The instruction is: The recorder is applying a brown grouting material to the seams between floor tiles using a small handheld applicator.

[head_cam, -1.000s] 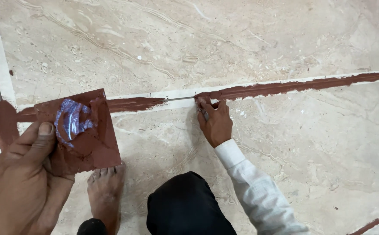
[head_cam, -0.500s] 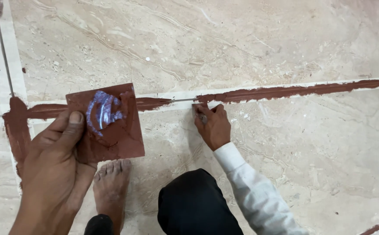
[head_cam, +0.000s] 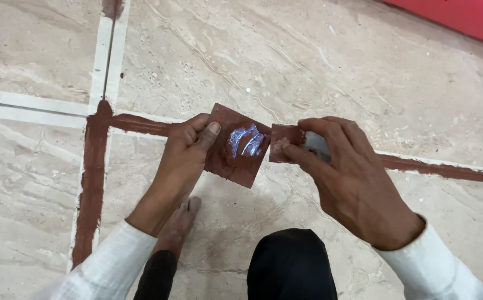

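Left hand (head_cam: 183, 153) is what I'd watch from the head view: it's gripping the square reddish-brown board smeared with glossy wet paste (head_cam: 237, 145), thumb on top, held above the beige marble floor (head_cam: 308, 61). Right hand (head_cam: 347, 172) pinches a small paste-coated scraper piece (head_cam: 286, 149) right at the board's edge. To do this well I'd keep the board level, load only a little, then press it firmly into the red-brown filled joint (head_cam: 436, 168).
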